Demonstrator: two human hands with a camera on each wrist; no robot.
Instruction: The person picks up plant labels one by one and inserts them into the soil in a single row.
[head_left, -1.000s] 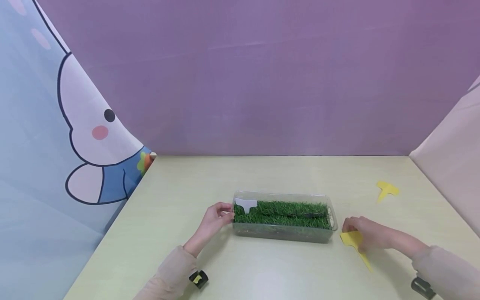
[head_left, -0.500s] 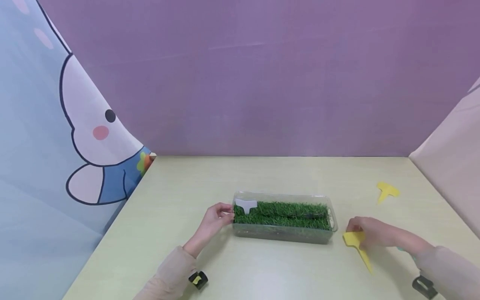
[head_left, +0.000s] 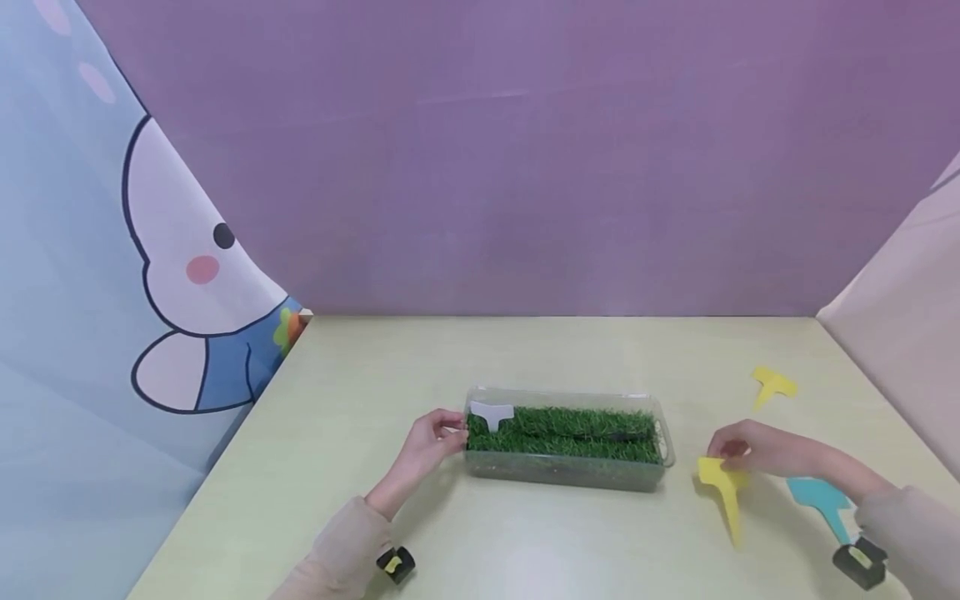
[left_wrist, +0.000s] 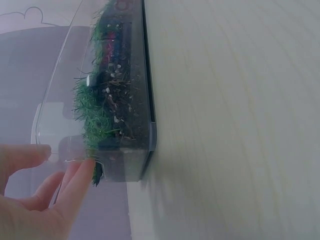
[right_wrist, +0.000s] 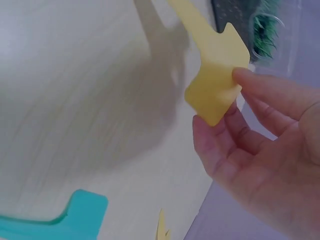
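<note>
Change over the last second: right hand (head_left: pixel 757 446) slid a bit right, away from the box, and the yellow tag (head_left: pixel 724 483) swung with it, stem now closer to straight back at the person. The forearm's shift also uncovered a teal tag (head_left: pixel 820 498), hidden at first. Left hand (head_left: pixel 426 443) and clear box (head_left: pixel 566 472) show no real change. Read: the held tag looks like it's being adjusted in the grip; box looks steadied. Held tag is not in the grass (head_left: pixel 585 423).

Position: tag's head sits between thumb and fingertips of the right hand, a narrow pinch, stem free. Head looks raised, given its offset shadow; can't tell if the tip touches the table (head_left: pixel 570 550). Tag is right of the box, apart from it.

Left hand: fingers fairly straight, tips at the box's left end, next to the white tag (head_left: pixel 492 412).

Second yellow tag (head_left: pixel 773 384) lies beyond the right hand. Teal one lies just beside the right forearm, near side.
</note>
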